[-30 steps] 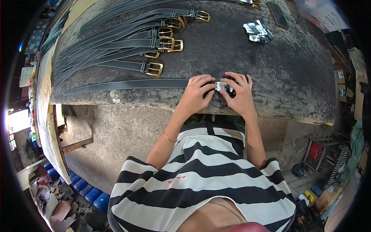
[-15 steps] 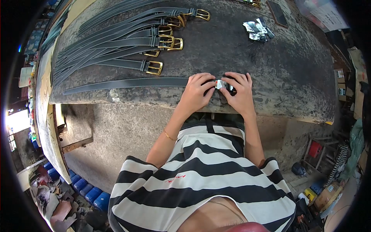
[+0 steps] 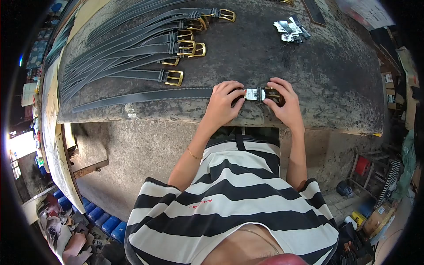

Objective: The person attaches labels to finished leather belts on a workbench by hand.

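Note:
A dark belt [image 3: 172,94] with light edge stitching lies flat along the front of the worktable, its tip to the left. My left hand [image 3: 226,100] grips the strap, fingers over its far edge and thumb on the near one. Just right of that hand, a white printed tag [image 3: 252,94] sits on the strap near the loops. My right hand [image 3: 285,104] is closed round the buckle end, thumb and fingers on opposite edges. The buckle [image 3: 274,94] is partly hidden under those fingers.
Several similar belts with gold buckles [image 3: 175,78] lie in a pile at the back left of the worktable [image 3: 238,53]. A heap of tags [image 3: 290,31] rests at the back right, near a dark flat bar [image 3: 314,12]. Blue containers [image 3: 110,224] stand on the floor at left.
My right hand has shifted right, from the tag to the buckle end, uncovering more of the tag. My left hand stays on the strap. The view has moved slightly.

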`<state>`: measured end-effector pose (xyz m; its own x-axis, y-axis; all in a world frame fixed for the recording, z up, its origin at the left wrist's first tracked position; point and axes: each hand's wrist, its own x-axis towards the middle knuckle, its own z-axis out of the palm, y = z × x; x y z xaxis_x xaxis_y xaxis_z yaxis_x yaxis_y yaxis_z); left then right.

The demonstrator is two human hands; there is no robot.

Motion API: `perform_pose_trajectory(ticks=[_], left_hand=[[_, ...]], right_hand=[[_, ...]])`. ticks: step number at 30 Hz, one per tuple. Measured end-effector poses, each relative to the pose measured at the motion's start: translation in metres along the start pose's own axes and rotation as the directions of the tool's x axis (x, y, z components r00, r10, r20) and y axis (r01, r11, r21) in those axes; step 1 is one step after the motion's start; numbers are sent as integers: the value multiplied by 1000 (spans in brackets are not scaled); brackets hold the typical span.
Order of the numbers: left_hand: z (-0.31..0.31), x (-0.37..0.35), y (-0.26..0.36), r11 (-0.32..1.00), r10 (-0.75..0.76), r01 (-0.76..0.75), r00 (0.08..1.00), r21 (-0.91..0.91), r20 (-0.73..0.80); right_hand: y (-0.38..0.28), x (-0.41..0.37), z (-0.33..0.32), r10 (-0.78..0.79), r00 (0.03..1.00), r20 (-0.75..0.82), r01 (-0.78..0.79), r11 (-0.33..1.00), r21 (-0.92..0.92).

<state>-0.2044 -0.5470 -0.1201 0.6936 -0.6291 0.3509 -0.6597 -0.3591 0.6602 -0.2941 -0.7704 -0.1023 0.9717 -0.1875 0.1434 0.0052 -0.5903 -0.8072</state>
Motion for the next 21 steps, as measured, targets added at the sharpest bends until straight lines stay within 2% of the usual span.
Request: perform_pose_trajectory(ticks=[4,11,13,21], left_hand=[[2,2,0,1000,-7,7,1000,3,-4],[5,4,4,999,-28,29,999,27,-36],[7,2,4,999,-27,28,999,30,-41],[7,4,7,998,-56,57,997,36,-48]], right_hand=[[4,1,5,-79,997,23,81,991,-104],[-3,0,8,-40,999,-7,39,998,-47],[-2,-1,9,-85,996,-17,83,991,-102],[1,0,9,-94,995,-17,92,991,-102]])
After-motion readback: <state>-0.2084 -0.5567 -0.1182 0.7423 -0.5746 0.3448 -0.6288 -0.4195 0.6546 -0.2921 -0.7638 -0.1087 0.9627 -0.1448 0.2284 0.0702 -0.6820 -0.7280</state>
